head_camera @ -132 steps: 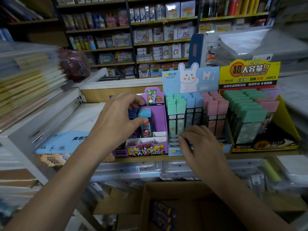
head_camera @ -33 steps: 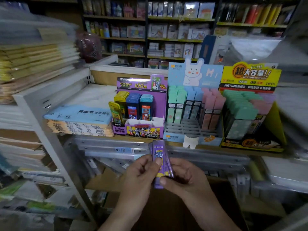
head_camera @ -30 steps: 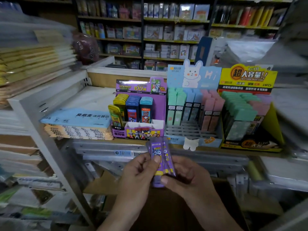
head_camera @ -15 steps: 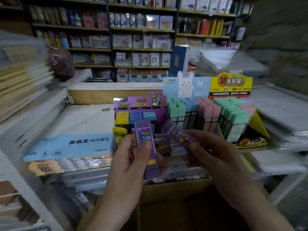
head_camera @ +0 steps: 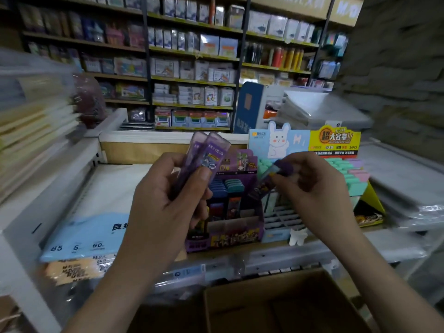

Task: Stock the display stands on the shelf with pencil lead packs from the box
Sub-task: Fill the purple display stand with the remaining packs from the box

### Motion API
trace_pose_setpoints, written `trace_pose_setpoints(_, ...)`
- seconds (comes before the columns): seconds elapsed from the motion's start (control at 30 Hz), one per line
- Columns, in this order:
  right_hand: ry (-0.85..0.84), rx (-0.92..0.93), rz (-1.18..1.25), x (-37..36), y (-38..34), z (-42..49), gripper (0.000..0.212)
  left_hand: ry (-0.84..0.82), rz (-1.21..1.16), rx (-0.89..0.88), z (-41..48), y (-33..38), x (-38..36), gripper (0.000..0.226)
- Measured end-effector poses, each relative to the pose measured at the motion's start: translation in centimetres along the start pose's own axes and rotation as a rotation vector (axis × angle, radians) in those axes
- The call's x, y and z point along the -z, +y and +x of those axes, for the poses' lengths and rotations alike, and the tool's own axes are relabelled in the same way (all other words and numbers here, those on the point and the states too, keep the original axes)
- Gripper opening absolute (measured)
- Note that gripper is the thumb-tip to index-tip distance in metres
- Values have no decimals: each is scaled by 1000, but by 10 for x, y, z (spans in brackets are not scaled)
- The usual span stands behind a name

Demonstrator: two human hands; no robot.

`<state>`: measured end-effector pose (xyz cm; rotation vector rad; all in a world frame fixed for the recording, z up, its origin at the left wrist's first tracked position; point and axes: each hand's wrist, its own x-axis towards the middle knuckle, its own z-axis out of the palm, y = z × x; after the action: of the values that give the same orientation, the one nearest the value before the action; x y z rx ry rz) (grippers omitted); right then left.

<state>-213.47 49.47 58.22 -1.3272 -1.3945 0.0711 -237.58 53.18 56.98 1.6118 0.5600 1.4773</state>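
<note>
**Packs split, one headed for purple stand**

Head view. Held together low by both hands a second ago, now parted and lifted. Two purple packs [head_camera: 209,152] fanned upright in left hand [head_camera: 165,200], fingers [head_camera: 204,174] curled round them with thumb pressed on the front, raised above and left of purple display stand [head_camera: 231,235]. Single purple pack [head_camera: 269,181] pinched at its top end by fingers of right hand [head_camera: 314,188], tilted, just above the stand's right side. Probably means stocking one at a time: spares parked on the left, one pack ready for an empty front slot.

Around the stand: rabbit stand [head_camera: 278,140] just to its right, yellow stand [head_camera: 334,138] beyond that, blue paper pad [head_camera: 79,236] to its left, open cardboard box [head_camera: 276,306] below and in front. In the way: blue and teal packs [head_camera: 228,188] already standing in the stand's back rows, and the left hand covering its left half. Slots partly hidden, so hard to tell which are free.
</note>
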Motion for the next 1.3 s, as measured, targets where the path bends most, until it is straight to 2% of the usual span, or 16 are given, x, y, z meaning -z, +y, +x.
trace_pose_setpoints(0.2,-141,76,-93,-11,5,22,17,13,104,-20,17,-12,13,4)
trace_pose_setpoints(0.43,-132,224,-320,-19,12,35,23,37,94,-6,32,-26,20,5)
trace_pose_setpoints(0.63,-137,269,-367,-21,10,38,30,29,129,-34,35,-30,20,5)
trace_pose_setpoints(0.97,-248,243,-473,-25,7,35,24,10,150,-38,39,-31,17,10)
trace_pose_setpoints(1.07,-239,157,-515,-31,10,31,24,-2,155,-41,40,-33,16,6)
trace_pose_setpoints(1.2,-200,138,-583,-38,7,28,24,-17,148,-26,41,-34,17,6)
trace_pose_setpoints(1.3,-186,135,-615,-39,2,26,24,-35,142,6,43,-33,18,16)
